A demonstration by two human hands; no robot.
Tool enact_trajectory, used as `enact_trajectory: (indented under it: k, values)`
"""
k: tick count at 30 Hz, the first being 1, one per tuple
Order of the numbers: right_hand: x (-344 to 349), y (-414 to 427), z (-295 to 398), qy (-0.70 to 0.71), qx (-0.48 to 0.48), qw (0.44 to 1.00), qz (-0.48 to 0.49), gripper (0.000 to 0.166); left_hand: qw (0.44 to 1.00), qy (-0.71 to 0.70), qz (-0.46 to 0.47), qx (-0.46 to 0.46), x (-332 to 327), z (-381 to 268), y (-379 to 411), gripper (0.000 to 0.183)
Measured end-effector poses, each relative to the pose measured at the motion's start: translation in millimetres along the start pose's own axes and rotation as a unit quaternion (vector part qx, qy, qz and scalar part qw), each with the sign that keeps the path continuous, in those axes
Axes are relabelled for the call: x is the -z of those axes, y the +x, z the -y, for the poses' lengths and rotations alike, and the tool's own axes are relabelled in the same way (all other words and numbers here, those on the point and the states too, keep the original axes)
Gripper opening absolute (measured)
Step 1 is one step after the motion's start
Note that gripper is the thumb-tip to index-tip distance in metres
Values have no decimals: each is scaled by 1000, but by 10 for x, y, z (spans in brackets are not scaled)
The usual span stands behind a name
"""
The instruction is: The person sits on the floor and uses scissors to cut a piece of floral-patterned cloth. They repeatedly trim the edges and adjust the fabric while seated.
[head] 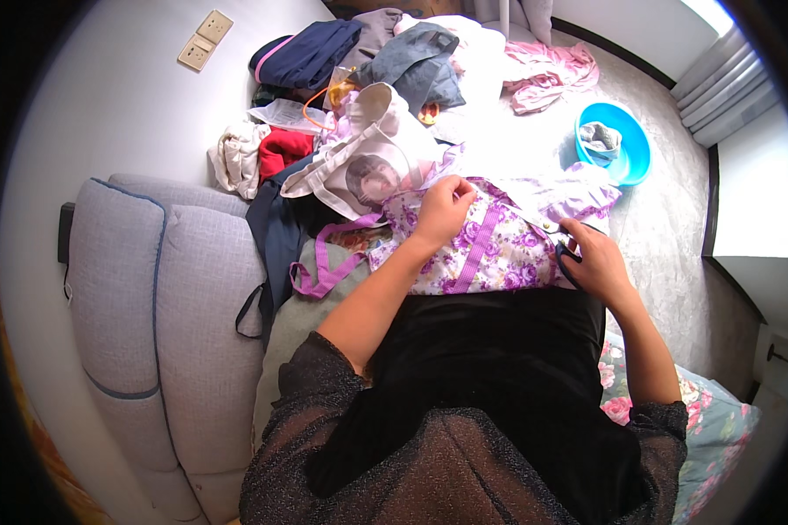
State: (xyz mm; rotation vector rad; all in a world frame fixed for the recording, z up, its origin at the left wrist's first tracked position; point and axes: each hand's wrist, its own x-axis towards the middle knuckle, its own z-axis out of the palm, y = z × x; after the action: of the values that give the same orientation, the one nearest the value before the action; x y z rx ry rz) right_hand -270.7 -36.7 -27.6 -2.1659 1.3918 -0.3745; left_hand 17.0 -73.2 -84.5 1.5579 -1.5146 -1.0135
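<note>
Across my lap lies a white cloth piece (522,270) printed with purple roses, with a purple webbing strap (478,252) running over it. My left hand (441,211) pinches the cloth near its upper edge, thumb and fingers together. In my right hand (594,259) is a pair of scissors (568,266) with dark handles. Their metal blades point up and left along the dark-bound edge of the cloth; the tips are hard to make out. Pale lilac ruffled fabric (581,190) spreads beyond the blades. A loose purple strap end (331,252) curls to the left.
A canvas tote bag (368,167) with a printed picture leans just beyond the cloth. Folded clothes (308,56) are heaped behind it. On the floor at right stands a blue basin (635,147) holding a grey cloth. A grey sofa cushion (210,282) is at my left.
</note>
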Motion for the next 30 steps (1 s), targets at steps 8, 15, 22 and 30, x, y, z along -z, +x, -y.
enact_trajectory:
  k: [8, 15, 22, 30]
  values:
    - [-18, -4, -2, 1, -3, 1000, 2, 44, 957, 264, 18, -122, -66, -204, -113, 19]
    - [-12, -9, -2, -5, -2, 1000, 15, 43, 984, 163, 45, -58, -53, -86, -45, 16]
    - [-140, -26, -40, -43, 40, 998, 27, 45, 965, -179, 123, 144, 71, -57, 38, 13]
    - [-203, 30, 24, -46, 43, 998, 5, 44, 951, -249, 115, 140, 114, -234, 35, 11]
